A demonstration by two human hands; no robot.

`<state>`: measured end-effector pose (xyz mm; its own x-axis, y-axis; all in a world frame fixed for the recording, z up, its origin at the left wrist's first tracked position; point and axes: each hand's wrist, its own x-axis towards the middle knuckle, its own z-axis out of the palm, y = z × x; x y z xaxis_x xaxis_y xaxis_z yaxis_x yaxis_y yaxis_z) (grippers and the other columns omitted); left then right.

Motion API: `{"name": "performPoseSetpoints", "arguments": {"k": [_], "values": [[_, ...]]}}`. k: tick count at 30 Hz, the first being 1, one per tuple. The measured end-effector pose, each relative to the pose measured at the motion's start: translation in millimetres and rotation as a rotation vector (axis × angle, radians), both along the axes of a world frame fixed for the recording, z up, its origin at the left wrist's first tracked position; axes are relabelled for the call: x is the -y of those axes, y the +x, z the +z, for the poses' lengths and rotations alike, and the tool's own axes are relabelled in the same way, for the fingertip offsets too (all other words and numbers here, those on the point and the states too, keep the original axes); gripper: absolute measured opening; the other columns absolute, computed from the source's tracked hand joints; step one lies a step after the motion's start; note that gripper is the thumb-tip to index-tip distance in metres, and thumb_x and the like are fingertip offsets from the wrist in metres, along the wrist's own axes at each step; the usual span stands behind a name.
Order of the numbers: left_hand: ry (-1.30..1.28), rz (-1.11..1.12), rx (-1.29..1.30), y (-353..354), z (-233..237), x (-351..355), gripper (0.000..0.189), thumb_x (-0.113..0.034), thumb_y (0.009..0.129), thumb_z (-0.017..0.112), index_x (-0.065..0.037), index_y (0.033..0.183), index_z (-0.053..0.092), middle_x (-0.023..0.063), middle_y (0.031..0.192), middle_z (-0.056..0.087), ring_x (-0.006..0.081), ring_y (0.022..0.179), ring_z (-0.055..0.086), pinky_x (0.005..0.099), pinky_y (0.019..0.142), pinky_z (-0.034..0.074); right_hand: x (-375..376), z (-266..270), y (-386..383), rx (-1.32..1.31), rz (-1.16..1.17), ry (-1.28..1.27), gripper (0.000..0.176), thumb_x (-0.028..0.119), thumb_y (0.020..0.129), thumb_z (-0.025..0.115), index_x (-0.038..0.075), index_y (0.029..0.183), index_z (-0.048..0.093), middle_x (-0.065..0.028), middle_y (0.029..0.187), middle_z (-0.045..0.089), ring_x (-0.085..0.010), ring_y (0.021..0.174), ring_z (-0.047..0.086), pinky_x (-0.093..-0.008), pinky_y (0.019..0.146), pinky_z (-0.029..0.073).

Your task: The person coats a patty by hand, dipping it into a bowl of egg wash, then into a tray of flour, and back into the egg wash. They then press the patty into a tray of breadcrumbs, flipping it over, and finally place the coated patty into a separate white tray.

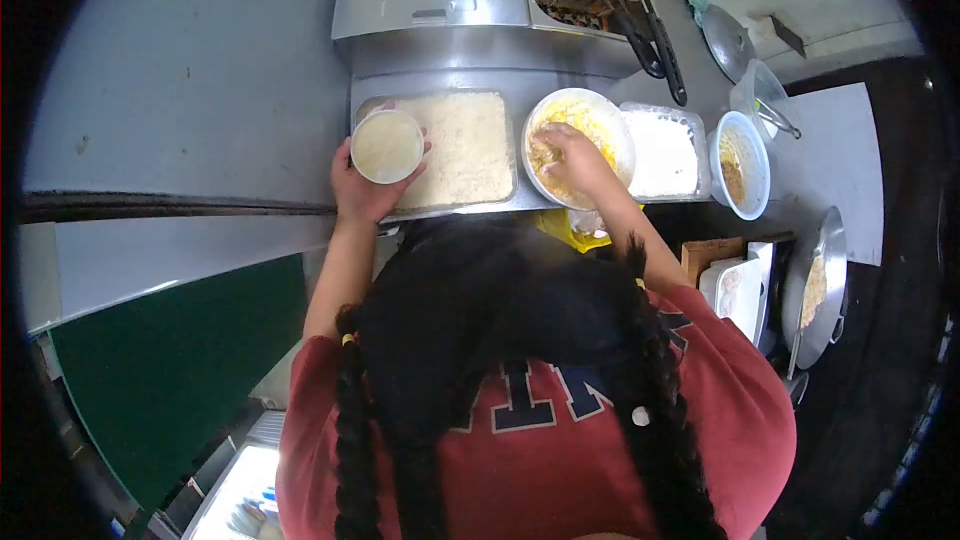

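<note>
My left hand (368, 188) is closed around a small round tub (388, 147) filled with pale crumbs, its fingers wrapped about the sides. That tub is over the left end of a metal tray (514, 155) spread with breadcrumbs (462, 145). Inside a white bowl (624, 130) of yellow beaten egg (580, 112) is my right hand (572, 155). Its fingers curl down into the brownish, wet contents on the bowl's left side, and what they grip is hidden. A tray of white flour (660, 155) lies just right of the bowl.
A blue-white bowl of brownish batter (735, 175) stands beyond the flour. Behind are a steel fryer (440, 0) and black-handled baskets (655, 40). A clear bowl with a whisk (780, 120), a metal lid (728, 40) and a large pan (820, 290) are at the right.
</note>
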<state>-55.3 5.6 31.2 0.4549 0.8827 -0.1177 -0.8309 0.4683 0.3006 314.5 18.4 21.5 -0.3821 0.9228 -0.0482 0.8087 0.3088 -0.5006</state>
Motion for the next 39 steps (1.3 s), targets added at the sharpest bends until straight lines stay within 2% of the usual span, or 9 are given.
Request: {"name": "performPoseSetpoints", "arguments": {"k": [9, 12, 14, 21, 25, 27, 29, 34, 39], "values": [[-0.031, 0.092, 0.021, -9, -14, 24, 0.07, -0.049, 0.092, 0.038, -0.015, 0.153, 0.032, 0.0257, 0.143, 0.045, 0.0486, 0.127, 0.048, 0.0576, 0.097, 0.049, -9, -18, 10, -0.062, 0.01, 0.043, 0.051, 0.004, 0.068, 0.074, 0.007, 0.118, 0.067, -0.0183, 0.118, 0.065, -0.0363, 0.11, 0.061, -0.0399, 0.096, 0.049], [-0.079, 0.12, -0.004, -9, -5, 28, 0.07, -0.049, 0.092, 0.039, -0.014, 0.152, 0.033, 0.025, 0.143, 0.046, 0.0487, 0.127, 0.049, 0.0572, 0.095, 0.05, -15, -34, 25, -0.254, -0.163, -0.027, 0.047, 0.003, 0.072, 0.074, 0.006, 0.119, 0.067, -0.0152, 0.113, 0.068, -0.0284, 0.1, 0.066, -0.0355, 0.088, 0.052], [-0.08, 0.116, 0.016, -11, -8, 28, 0.07, -0.049, 0.092, 0.04, -0.014, 0.152, 0.034, 0.0251, 0.143, 0.046, 0.0487, 0.126, 0.049, 0.0573, 0.094, 0.05, -15, -21, 27, -0.536, -0.475, -0.421, 0.046, 0.003, 0.076, 0.073, 0.004, 0.121, 0.065, -0.0103, 0.108, 0.069, -0.0195, 0.094, 0.066, -0.031, 0.081, 0.052], [-0.1, 0.109, 0.044, -18, -12, 36, 0.072, -0.052, 0.09, 0.042, -0.013, 0.15, 0.036, 0.0248, 0.144, 0.045, 0.0486, 0.128, 0.047, 0.0571, 0.096, 0.049, -15, 26, 31, -0.966, -0.627, -0.548, 0.044, 0.0, 0.079, 0.071, 0.002, 0.122, 0.062, -0.0077, 0.109, 0.067, -0.0155, 0.093, 0.065, -0.0271, 0.077, 0.052], [-0.113, 0.102, -0.002, -22, -15, 35, 0.073, -0.054, 0.09, 0.042, -0.014, 0.151, 0.036, 0.0233, 0.145, 0.045, 0.0481, 0.13, 0.046, 0.0559, 0.096, 0.048, -23, 11, 27, -0.378, -0.267, -0.326, 0.053, 0.008, 0.074, 0.076, 0.003, 0.125, 0.061, -0.009, 0.108, 0.068, -0.0201, 0.096, 0.065, -0.0298, 0.086, 0.052], [-0.125, 0.117, 0.011, -22, -14, 36, 0.069, -0.049, 0.091, 0.045, -0.012, 0.149, 0.037, 0.0291, 0.144, 0.042, 0.0474, 0.129, 0.046, 0.0564, 0.096, 0.05, -19, 2, 19, -0.235, -0.302, -0.384, 0.06, 0.008, 0.069, 0.077, 0.003, 0.127, 0.061, -0.0145, 0.115, 0.066, -0.0259, 0.105, 0.064, -0.0337, 0.096, 0.049], [-0.137, 0.11, -0.004, -23, -15, 37, 0.07, -0.052, 0.092, 0.041, -0.013, 0.149, 0.037, 0.0253, 0.145, 0.043, 0.0474, 0.13, 0.045, 0.0564, 0.097, 0.048, -15, -19, 15, -0.023, -0.108, -0.034, 0.063, 0.007, 0.067, 0.075, 0.002, 0.128, 0.06, -0.0199, 0.125, 0.062, -0.0326, 0.115, 0.059, -0.0382, 0.102, 0.045], [-0.116, 0.085, -0.015, -21, -13, 38, 0.07, -0.054, 0.093, 0.034, -0.012, 0.149, 0.038, 0.0216, 0.145, 0.046, 0.0476, 0.13, 0.046, 0.0566, 0.099, 0.046, -3, -21, -2, 0.002, -0.15, 0.111, 0.064, 0.009, 0.068, 0.073, 0.002, 0.13, 0.058, -0.023, 0.128, 0.058, -0.0363, 0.123, 0.054, -0.0385, 0.108, 0.04], [-0.101, -0.088, 0.012, 6, -2, 31, 0.065, -0.047, 0.095, 0.034, -0.011, 0.149, 0.036, 0.0302, 0.143, 0.044, 0.0447, 0.125, 0.051, 0.0543, 0.092, 0.053, 2, -5, -11, 0.023, -0.146, -0.039, 0.056, 0.013, 0.071, 0.069, 0.001, 0.125, 0.062, -0.0248, 0.125, 0.061, -0.0387, 0.118, 0.056, -0.0405, 0.105, 0.043]]}}
